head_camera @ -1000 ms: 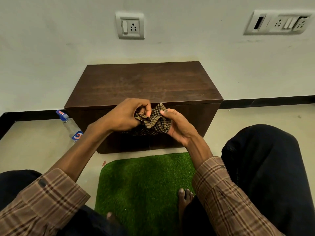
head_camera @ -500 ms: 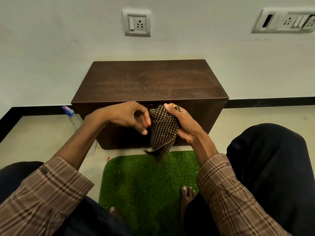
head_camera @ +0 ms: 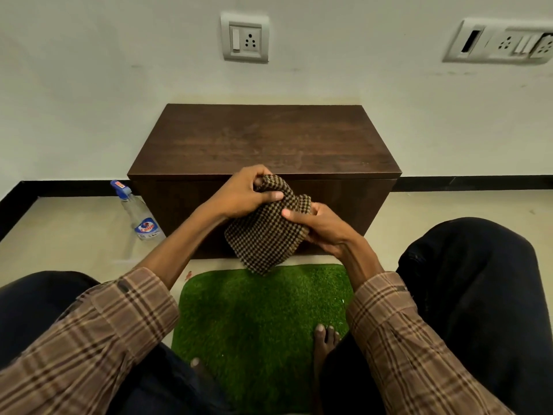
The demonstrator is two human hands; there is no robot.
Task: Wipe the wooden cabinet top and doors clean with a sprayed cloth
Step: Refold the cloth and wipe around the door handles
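Observation:
A low dark wooden cabinet [head_camera: 263, 139] stands against the white wall, its top bare. In front of its doors I hold a brown checked cloth [head_camera: 266, 235] in both hands. My left hand [head_camera: 242, 193] grips the cloth's upper edge near the cabinet's front lip. My right hand [head_camera: 317, 224] holds its right side, thumb on top. The cloth's lower corner hangs down over the mat. A clear spray bottle [head_camera: 139, 215] with a blue nozzle stands on the floor by the cabinet's left side.
A green grass-like mat [head_camera: 257, 319] lies on the tiled floor before the cabinet, with my bare toes [head_camera: 324, 333] on it. My knees in dark trousers flank it. Two wall sockets [head_camera: 244, 37] sit above the cabinet.
The cloth went from bunched, to hanging from my right hand, to spread wider between both hands. My left hand has taken hold of its top edge again.

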